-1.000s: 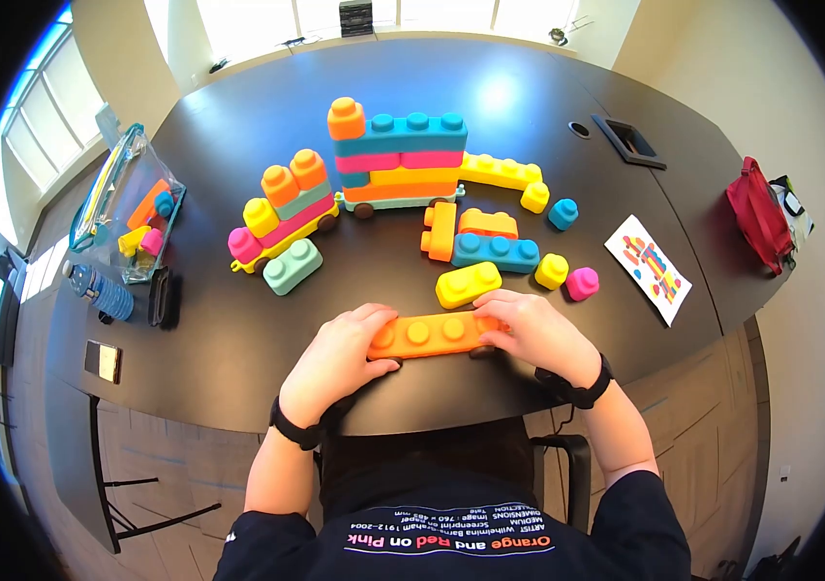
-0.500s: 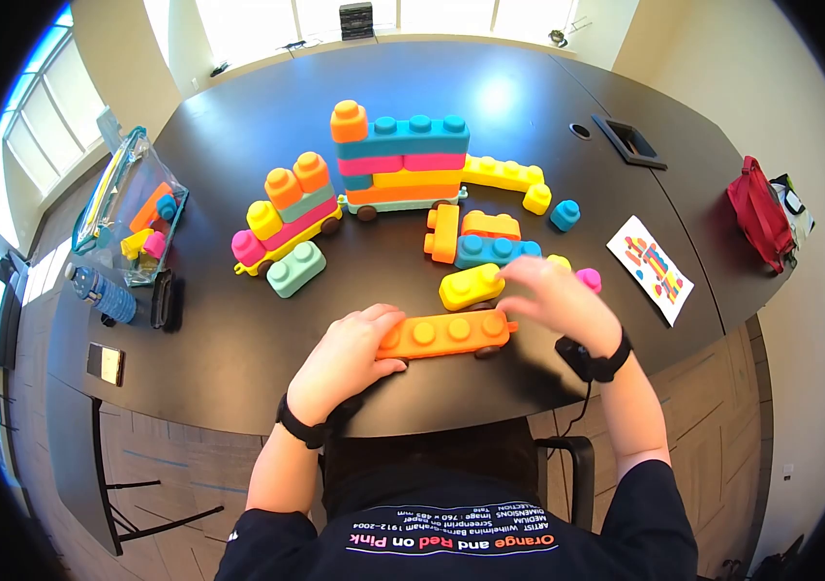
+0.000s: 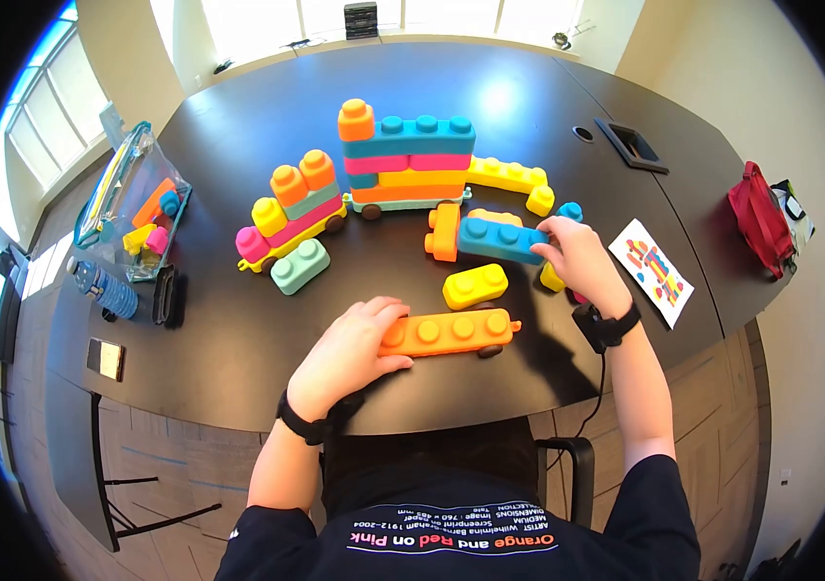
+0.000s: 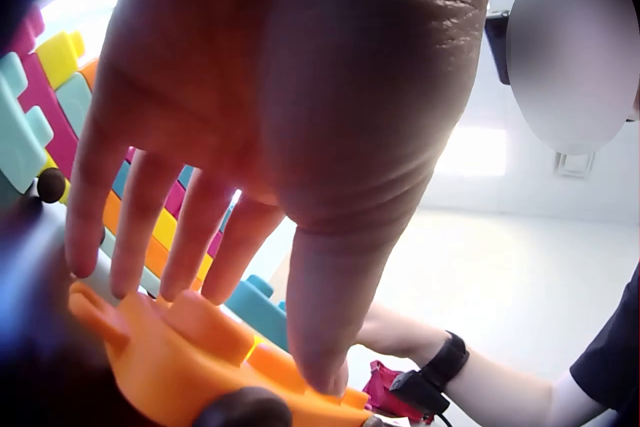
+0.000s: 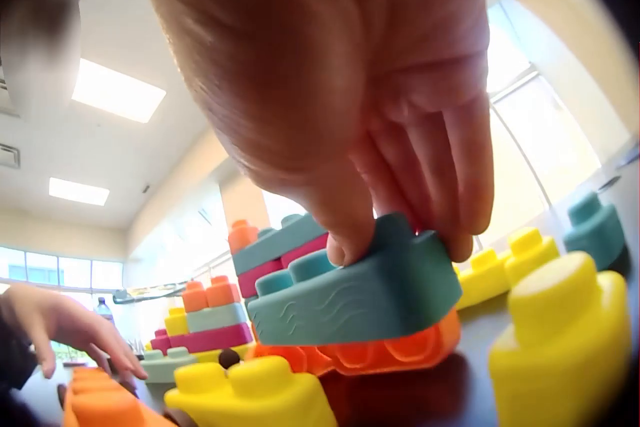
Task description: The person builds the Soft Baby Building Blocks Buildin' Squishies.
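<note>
The left hand [image 3: 347, 356] rests over the left end of an orange wheeled base [image 3: 446, 334]; in the left wrist view its fingers are straight, with the thumb apart near the studs. The right hand [image 3: 585, 259] pinches the right end of a long blue block [image 3: 502, 238]. From the right wrist view, this blue block [image 5: 350, 302] is tilted above an orange block [image 5: 400, 349]. Another orange block [image 3: 443, 230] stands at the blue block's left end. A yellow block [image 3: 475, 287] lies between the wheeled base and the blue block.
Behind are a tall block stack on wheels [image 3: 408, 184] and a smaller wheeled stack [image 3: 287, 225]. A mint block [image 3: 300, 267] lies near the latter. A picture card [image 3: 653, 273] is at right; a clear bag [image 3: 132, 198] and bottle [image 3: 103, 288] are at left.
The right hand has left the orange base, moved right and away from the body, and taken hold of the blue block, which is now raised. The left hand has stayed at the base's left end.
</note>
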### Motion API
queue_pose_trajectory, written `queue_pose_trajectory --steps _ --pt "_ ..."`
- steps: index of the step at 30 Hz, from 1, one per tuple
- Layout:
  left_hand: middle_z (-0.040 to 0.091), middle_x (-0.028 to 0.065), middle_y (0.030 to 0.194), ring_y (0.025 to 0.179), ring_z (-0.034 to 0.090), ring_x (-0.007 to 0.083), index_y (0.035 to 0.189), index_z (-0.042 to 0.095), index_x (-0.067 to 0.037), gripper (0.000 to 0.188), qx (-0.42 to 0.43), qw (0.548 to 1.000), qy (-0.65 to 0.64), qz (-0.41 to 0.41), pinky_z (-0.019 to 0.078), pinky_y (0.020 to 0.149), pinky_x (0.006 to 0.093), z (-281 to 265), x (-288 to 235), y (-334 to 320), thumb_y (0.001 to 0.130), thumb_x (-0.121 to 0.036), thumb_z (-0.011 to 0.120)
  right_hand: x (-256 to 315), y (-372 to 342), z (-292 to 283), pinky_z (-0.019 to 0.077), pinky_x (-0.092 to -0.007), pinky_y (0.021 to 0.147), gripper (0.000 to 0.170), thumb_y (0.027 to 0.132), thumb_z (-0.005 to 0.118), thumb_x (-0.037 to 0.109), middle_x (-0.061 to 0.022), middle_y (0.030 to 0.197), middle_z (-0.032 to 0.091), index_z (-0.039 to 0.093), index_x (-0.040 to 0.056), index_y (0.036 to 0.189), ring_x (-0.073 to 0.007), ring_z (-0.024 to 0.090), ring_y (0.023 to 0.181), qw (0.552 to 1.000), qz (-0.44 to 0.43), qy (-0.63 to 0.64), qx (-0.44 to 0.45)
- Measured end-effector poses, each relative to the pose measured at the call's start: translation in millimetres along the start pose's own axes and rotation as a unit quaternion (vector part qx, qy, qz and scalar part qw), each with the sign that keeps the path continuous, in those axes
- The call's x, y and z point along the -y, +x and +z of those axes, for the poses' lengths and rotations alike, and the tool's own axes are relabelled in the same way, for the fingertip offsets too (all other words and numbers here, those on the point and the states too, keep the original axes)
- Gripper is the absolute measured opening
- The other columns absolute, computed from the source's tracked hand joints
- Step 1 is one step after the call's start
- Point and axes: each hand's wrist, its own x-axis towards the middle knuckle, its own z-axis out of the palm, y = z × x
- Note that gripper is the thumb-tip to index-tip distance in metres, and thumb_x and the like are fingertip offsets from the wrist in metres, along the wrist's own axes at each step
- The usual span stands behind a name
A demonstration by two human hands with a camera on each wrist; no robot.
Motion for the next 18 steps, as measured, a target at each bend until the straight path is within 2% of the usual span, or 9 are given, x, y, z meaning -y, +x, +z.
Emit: queue_pose_trajectory --steps 1,3,6,8,11,12,13,15,18 --pt "0.065 0.0179 0.136 0.122 0.064 0.0394 0.135 0.062 -0.001 0.062 -0.001 1.0 0.0 -0.001 0.0535 0.104 0.0444 -1.0 0.7 0.3 0.081 -0.017 0.088 6.4 -1.6 -4.7 0.0578 -0.0455 0.083 0.027 0.09 0.08 0.015 -0.0207 0.102 0.074 0.069 -0.0019 0.108 -0.0405 0.072 0.094 0.999 0.003 0.031 -0.024" --pt "0.064 0.0173 0.136 0.12 0.064 0.0377 0.142 0.058 -0.002 0.065 -0.116 0.992 -0.022 0.036 0.0532 0.103 0.0431 -4.8 1.9 3.2 0.084 -0.016 0.086 13.6 -5.6 -5.0 0.058 -0.0437 0.08 0.026 0.09 0.08 0.014 -0.0202 0.099 0.072 0.068 -0.0015 0.107 -0.0391 0.072 0.09 0.997 -0.028 0.053 -0.044" --pt "0.064 0.016 0.134 0.115 0.065 0.0336 0.148 0.055 -0.005 0.066 -0.163 0.985 -0.062 0.006 0.0541 0.099 0.0399 -15.5 -8.8 2.2 0.089 -0.014 0.082 47.6 -15.5 -3.1 0.058 -0.041 0.079 0.026 0.09 0.081 0.015 -0.018 0.096 0.07 0.067 0.0003 0.105 -0.0351 0.072 0.085 0.982 -0.103 0.157 -0.006" --pt "0.066 0.0149 0.132 0.113 0.066 0.0312 0.146 0.058 -0.007 0.058 -0.19 0.978 -0.084 -0.004 0.0557 0.094 0.0379 -20.3 -16.0 -0.4 0.092 -0.014 0.08 67.8 -22.7 -1.7 0.0578 -0.0426 0.081 0.026 0.09 0.08 0.014 -0.0182 0.099 0.069 0.066 -0.0001 0.107 -0.0365 0.071 0.09 0.978 -0.133 0.154 0.034" --pt "0.068 0.0148 0.127 0.109 0.068 0.0305 0.139 0.064 -0.005 0.049 -0.151 0.986 -0.068 0.004 0.0569 0.09 0.0376 -16.9 -15.4 -7.7 0.093 -0.014 0.079 80.8 -32.8 5.1 0.0581 -0.0437 0.079 0.028 0.092 0.079 0.015 -0.0184 0.102 0.069 0.065 -0.0003 0.109 -0.037 0.071 0.089 0.972 -0.166 0.154 0.068" --pt "0.069 0.0147 0.119 0.101 0.071 0.03 0.131 0.068 -0.003 0.04 -0.156 0.986 -0.058 0.004 0.0583 0.084 0.0365 -14.8 -16.4 -8.9 0.094 -0.013 0.078 85.6 -35.7 6.2 0.0575 -0.0413 0.081 0.027 0.092 0.079 0.015 -0.0168 0.102 0.069 0.065 0.0001 0.11 -0.0351 0.071 0.091 0.973 -0.15 0.154 0.09" --pt "0.069 0.0147 0.119 0.101 0.071 0.03 0.131 0.068 -0.003 0.04 -0.156 0.986 -0.057 0.003 0.0583 0.084 0.0365 -14.6 -16.5 -10.1 0.094 -0.013 0.078 88.5 -37.9 7.2 0.0569 -0.0388 0.083 0.027 0.093 0.08 0.014 -0.0152 0.102 0.069 0.066 0.0006 0.111 -0.0332 0.071 0.092 0.973 -0.133 0.154 0.112" --pt "0.07 0.0142 0.114 0.093 0.072 0.03 0.126 0.069 -0.002 0.034 -0.119 0.989 -0.075 -0.037 0.0592 0.081 0.0362 -14.1 -16.7 -11.5 0.094 -0.011 0.078 85.9 -40.5 15.9 0.0568 -0.0394 0.082 0.028 0.094 0.079 0.017 -0.0152 0.103 0.068 0.066 0.0009 0.112 -0.0339 0.071 0.092 0.973 -0.128 0.152 0.121" --pt "0.07 0.0136 0.111 0.089 0.073 0.03 0.121 0.069 -0.002 0.03 -0.118 0.989 -0.079 -0.028 0.0597 0.08 0.0364 -11.2 -12.2 -12.9 0.094 -0.009 0.078 86.6 -42.7 21.1 0.0566 -0.0397 0.081 0.028 0.094 0.079 0.018 -0.0151 0.103 0.067 0.065 0.0012 0.112 -0.0335 0.07 0.09 0.972 -0.122 0.155 0.131"
